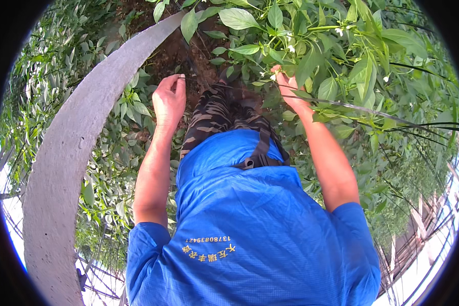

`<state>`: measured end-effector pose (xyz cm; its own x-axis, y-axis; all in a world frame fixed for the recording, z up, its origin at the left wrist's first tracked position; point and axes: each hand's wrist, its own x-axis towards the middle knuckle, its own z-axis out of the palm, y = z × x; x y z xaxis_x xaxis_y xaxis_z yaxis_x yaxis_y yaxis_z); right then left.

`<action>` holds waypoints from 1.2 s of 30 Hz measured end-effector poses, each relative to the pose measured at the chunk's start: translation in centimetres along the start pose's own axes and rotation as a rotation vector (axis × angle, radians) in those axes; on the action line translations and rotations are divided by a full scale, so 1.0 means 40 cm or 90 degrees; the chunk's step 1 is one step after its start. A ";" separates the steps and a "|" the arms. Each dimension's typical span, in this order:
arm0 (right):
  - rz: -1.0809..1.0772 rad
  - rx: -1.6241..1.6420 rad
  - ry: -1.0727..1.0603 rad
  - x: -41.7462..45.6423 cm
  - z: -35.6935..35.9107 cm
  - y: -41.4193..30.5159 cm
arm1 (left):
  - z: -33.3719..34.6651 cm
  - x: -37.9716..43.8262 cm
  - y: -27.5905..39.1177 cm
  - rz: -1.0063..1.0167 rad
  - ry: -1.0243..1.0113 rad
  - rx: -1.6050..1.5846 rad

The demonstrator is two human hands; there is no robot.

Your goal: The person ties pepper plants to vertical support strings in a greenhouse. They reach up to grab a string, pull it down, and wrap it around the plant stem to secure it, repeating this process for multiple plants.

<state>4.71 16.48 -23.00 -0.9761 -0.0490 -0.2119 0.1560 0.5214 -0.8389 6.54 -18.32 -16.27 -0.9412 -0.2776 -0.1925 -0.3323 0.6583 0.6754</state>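
Note:
My left hand (170, 98) is raised over the brown soil, with thumb and forefinger pinched together at what looks like the end of a thin dark cord (352, 106). The cord runs rightward, past my right forearm and through the foliage. My right hand (288, 87) reaches into a leafy pepper plant (310, 49) that bears small white flowers (291, 48). Its fingertips are near the flowers. Leaves cover part of those fingers, so whether they grip a stem is hidden.
A grey concrete post (72, 126) curves up the left side through the fisheye lens. Dense plants (126, 160) grow on both sides. Several dark lines (424, 124) cross the right side. Bare soil (202, 65) shows beyond my camouflage trousers (206, 114). My blue shirt bears writing.

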 end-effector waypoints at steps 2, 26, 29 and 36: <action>0.045 0.055 0.016 0.000 0.015 0.088 | -0.025 0.024 -0.031 0.051 0.072 0.107; 0.087 0.039 -0.286 0.008 0.039 0.045 | 0.537 0.005 -0.012 0.090 -0.476 0.103; 0.086 0.004 -0.322 0.013 -0.003 -0.010 | 0.514 0.029 0.012 0.084 -0.477 0.158; 0.080 0.116 -0.391 -0.004 0.002 0.051 | 0.482 0.075 0.082 0.072 -0.433 0.262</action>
<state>5.21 17.47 -24.72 -0.6925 -0.5033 -0.5169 0.3396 0.4048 -0.8490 1.47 -3.50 -28.36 -0.7568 0.2067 -0.6201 -0.1037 0.8987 0.4261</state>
